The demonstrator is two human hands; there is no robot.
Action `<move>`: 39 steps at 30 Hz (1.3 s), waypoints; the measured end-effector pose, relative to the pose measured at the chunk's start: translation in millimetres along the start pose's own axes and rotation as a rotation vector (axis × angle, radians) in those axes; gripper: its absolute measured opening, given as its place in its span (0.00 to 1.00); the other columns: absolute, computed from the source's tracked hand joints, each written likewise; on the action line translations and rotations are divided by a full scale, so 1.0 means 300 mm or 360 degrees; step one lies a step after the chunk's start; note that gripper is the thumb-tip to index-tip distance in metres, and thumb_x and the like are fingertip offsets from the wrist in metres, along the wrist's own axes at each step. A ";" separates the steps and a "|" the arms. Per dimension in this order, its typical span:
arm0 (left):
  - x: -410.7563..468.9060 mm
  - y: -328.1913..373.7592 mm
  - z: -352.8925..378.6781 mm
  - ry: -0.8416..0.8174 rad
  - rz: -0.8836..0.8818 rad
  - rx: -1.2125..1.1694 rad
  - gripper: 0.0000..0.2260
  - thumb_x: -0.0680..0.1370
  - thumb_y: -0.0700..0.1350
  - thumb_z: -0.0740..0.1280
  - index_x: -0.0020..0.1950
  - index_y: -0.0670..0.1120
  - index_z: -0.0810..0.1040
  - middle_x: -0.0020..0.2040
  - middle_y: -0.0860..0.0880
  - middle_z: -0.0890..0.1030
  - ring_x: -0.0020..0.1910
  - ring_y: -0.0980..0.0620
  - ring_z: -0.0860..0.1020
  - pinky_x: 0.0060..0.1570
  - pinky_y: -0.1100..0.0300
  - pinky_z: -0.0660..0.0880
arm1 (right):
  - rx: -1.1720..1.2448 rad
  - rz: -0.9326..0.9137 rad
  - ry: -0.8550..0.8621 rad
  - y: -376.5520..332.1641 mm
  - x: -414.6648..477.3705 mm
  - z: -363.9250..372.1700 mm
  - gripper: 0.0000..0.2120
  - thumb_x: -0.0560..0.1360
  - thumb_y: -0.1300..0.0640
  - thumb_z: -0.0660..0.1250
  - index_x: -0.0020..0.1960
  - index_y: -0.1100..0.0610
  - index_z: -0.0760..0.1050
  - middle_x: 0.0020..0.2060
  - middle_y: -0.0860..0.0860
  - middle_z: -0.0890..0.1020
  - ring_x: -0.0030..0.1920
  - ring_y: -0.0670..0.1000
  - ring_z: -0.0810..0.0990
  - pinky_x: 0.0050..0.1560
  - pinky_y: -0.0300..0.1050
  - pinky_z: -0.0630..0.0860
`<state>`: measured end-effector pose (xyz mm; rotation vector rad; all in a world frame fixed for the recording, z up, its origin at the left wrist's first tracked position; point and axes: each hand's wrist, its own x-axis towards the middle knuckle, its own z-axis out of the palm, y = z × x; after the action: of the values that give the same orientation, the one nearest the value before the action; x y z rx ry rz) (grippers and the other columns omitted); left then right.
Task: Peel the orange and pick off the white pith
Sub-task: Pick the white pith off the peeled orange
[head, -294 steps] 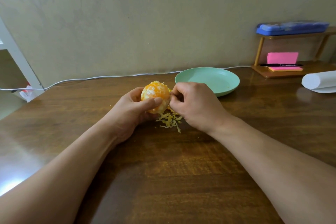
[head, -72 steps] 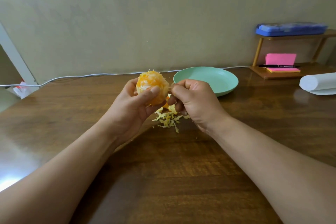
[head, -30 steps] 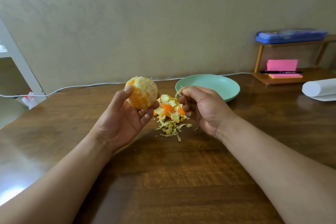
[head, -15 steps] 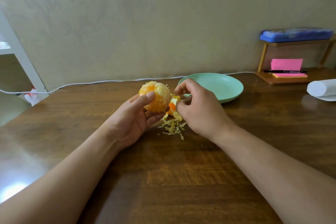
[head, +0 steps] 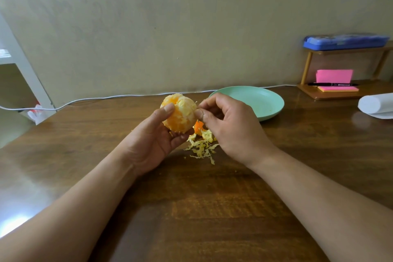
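Pith-picking stage. Left hand (head: 157, 140) cups peeled orange (head: 179, 112) above worktop (head: 191, 208); right hand (head: 229, 125) pinches pith at its right side. Next: pull strand free, drop onto scrap pile (head: 202, 147).

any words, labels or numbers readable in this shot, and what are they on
None can be read.
Black pen on the small wooden shelf: pale printing on the barrel, too small and blurred to read.
Blue case on top of the shelf: a faint pattern or print, too blurred to read.
Pink sticky notes: blank as far as the view shows.
Green plate and white roll: no markings visible.
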<state>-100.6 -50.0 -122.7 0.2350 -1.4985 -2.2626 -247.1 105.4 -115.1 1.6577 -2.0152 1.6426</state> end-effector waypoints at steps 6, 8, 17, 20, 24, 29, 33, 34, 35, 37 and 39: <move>0.002 -0.002 -0.002 0.0050 -0.0007 0.0135 0.39 0.60 0.61 0.87 0.66 0.46 0.84 0.60 0.42 0.85 0.51 0.48 0.85 0.48 0.57 0.84 | -0.0199 -0.0124 -0.0022 0.013 0.006 -0.008 0.05 0.83 0.52 0.71 0.53 0.53 0.84 0.41 0.44 0.85 0.42 0.47 0.84 0.42 0.50 0.83; 0.003 -0.004 -0.004 0.0070 -0.0021 0.0224 0.34 0.58 0.62 0.87 0.59 0.48 0.89 0.57 0.43 0.85 0.50 0.48 0.85 0.48 0.56 0.85 | -0.0374 -0.0224 -0.0072 0.015 0.007 -0.014 0.06 0.83 0.52 0.71 0.52 0.53 0.84 0.39 0.46 0.85 0.39 0.48 0.83 0.40 0.51 0.82; -0.002 -0.006 0.020 0.0185 -0.0034 0.0401 0.26 0.73 0.53 0.75 0.68 0.42 0.81 0.55 0.45 0.87 0.53 0.49 0.85 0.52 0.54 0.85 | -0.0783 -0.0391 -0.0080 0.013 0.016 -0.014 0.07 0.80 0.53 0.69 0.44 0.53 0.77 0.35 0.47 0.80 0.36 0.52 0.77 0.36 0.52 0.76; -0.002 -0.009 0.020 0.0136 -0.0029 0.0395 0.30 0.70 0.56 0.81 0.67 0.42 0.81 0.56 0.45 0.87 0.54 0.49 0.86 0.52 0.55 0.85 | -0.0674 -0.0351 -0.0037 0.016 0.011 -0.015 0.07 0.79 0.55 0.70 0.42 0.53 0.76 0.33 0.47 0.79 0.35 0.51 0.77 0.35 0.52 0.77; -0.001 -0.015 0.008 0.0057 -0.0060 0.0290 0.37 0.57 0.61 0.88 0.61 0.44 0.86 0.55 0.43 0.86 0.49 0.48 0.86 0.48 0.57 0.85 | -0.0320 -0.0129 -0.0024 0.029 0.004 -0.013 0.07 0.78 0.57 0.72 0.41 0.51 0.77 0.33 0.46 0.80 0.35 0.49 0.79 0.36 0.52 0.78; -0.005 -0.001 0.001 0.0013 -0.0052 0.0091 0.43 0.61 0.59 0.87 0.71 0.43 0.78 0.59 0.41 0.85 0.48 0.47 0.85 0.46 0.57 0.84 | -0.0044 0.0086 -0.0076 0.033 0.009 -0.013 0.09 0.85 0.54 0.67 0.47 0.51 0.82 0.36 0.47 0.84 0.37 0.49 0.82 0.41 0.54 0.80; -0.009 0.009 -0.006 0.0049 -0.0045 0.0011 0.35 0.70 0.56 0.78 0.73 0.43 0.77 0.61 0.40 0.83 0.48 0.47 0.85 0.46 0.58 0.84 | -0.0068 0.0116 -0.0156 0.014 0.002 -0.010 0.11 0.87 0.51 0.62 0.52 0.51 0.82 0.38 0.50 0.85 0.39 0.53 0.83 0.42 0.58 0.80; -0.008 0.010 -0.007 0.0046 -0.0037 0.0010 0.36 0.69 0.56 0.80 0.73 0.43 0.77 0.61 0.41 0.84 0.48 0.47 0.85 0.46 0.57 0.84 | -0.0076 0.0088 -0.0151 0.010 0.001 -0.009 0.10 0.86 0.50 0.64 0.52 0.50 0.82 0.39 0.48 0.85 0.39 0.51 0.84 0.43 0.57 0.81; -0.009 0.011 -0.006 0.0042 -0.0030 0.0016 0.38 0.67 0.56 0.83 0.72 0.43 0.77 0.60 0.41 0.84 0.48 0.47 0.85 0.46 0.57 0.84 | -0.0076 0.0060 -0.0136 0.007 0.000 -0.010 0.08 0.86 0.50 0.66 0.52 0.50 0.82 0.39 0.47 0.85 0.41 0.50 0.84 0.43 0.55 0.82; -0.006 0.010 -0.006 0.0049 -0.0025 0.0036 0.40 0.64 0.57 0.86 0.71 0.43 0.78 0.59 0.42 0.85 0.48 0.47 0.85 0.46 0.57 0.84 | -0.0093 0.0019 -0.0119 0.006 0.002 -0.014 0.06 0.84 0.49 0.69 0.52 0.50 0.82 0.41 0.45 0.85 0.43 0.47 0.84 0.44 0.52 0.83; -0.006 0.008 -0.002 0.0068 -0.0020 0.0066 0.43 0.59 0.59 0.88 0.69 0.43 0.80 0.58 0.42 0.85 0.49 0.47 0.86 0.46 0.58 0.84 | -0.0141 -0.0001 -0.0138 0.005 0.003 -0.017 0.05 0.83 0.49 0.71 0.53 0.50 0.83 0.41 0.43 0.85 0.43 0.46 0.84 0.44 0.50 0.84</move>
<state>-98.3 -50.6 -120.8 0.3039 -1.5275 -2.2237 -251.1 108.3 -113.4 1.7269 -2.0936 1.4822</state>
